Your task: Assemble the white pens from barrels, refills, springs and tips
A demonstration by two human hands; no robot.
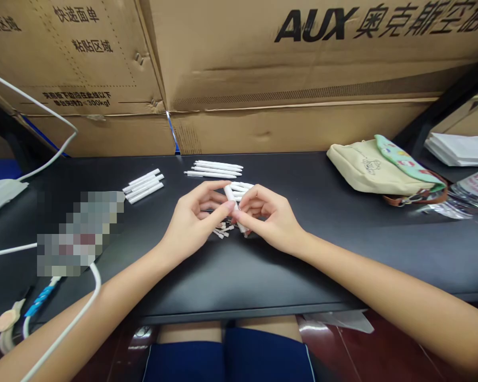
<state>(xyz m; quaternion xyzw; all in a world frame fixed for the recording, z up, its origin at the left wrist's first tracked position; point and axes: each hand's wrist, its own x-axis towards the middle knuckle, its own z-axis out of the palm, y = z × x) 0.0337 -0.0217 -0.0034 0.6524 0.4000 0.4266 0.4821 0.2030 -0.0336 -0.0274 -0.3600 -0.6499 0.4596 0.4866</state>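
Note:
Between my two hands, above the black table, is a white pen barrel (230,194), tilted. My left hand (199,212) pinches it from the left with thumb and forefinger. From the right, my right hand (269,215) closes its fingertips on the lower part, which they partly hide. Just behind my hands lie several white pen pieces (241,187), partly covered by the fingers. Small white parts (223,231) are scattered below my left fingers. Farther back rests a row of white pens (215,170). Several white tubes (144,185) lie together to the left.
A cream pouch (376,167) with a green flap sits at the right rear, near a clear plastic packet (476,191). On the left are a blurred-out object (83,233) and a white cable (96,286). Cardboard boxes (263,127) stand behind the table (302,281).

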